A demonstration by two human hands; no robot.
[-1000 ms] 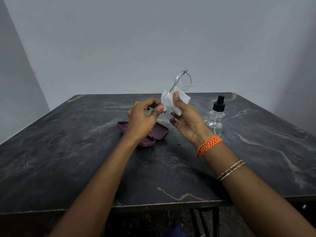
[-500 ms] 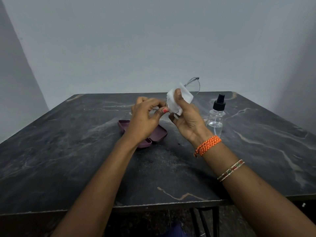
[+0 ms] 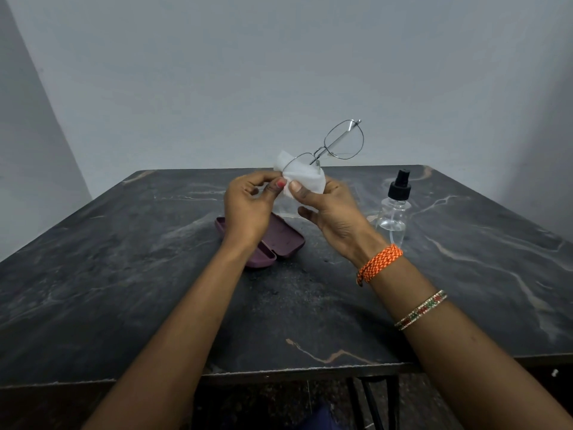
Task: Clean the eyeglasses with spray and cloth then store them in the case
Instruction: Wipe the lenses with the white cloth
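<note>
Since half a second ago I have tipped the eyeglasses up, so both rims now show above the cloth instead of one sliver. Going left to right: my left hand pinches the near lens edge with curled fingers, the open case lying on the table beneath it. My right hand presses the white cloth onto the lower lens, thumb on top; the fingers behind are hidden, so I am probably pinching through it. The spray bottle stands untouched, further right. I judge this the wiping step; next I should shift the cloth to the upper lens, gripping lightly.
</note>
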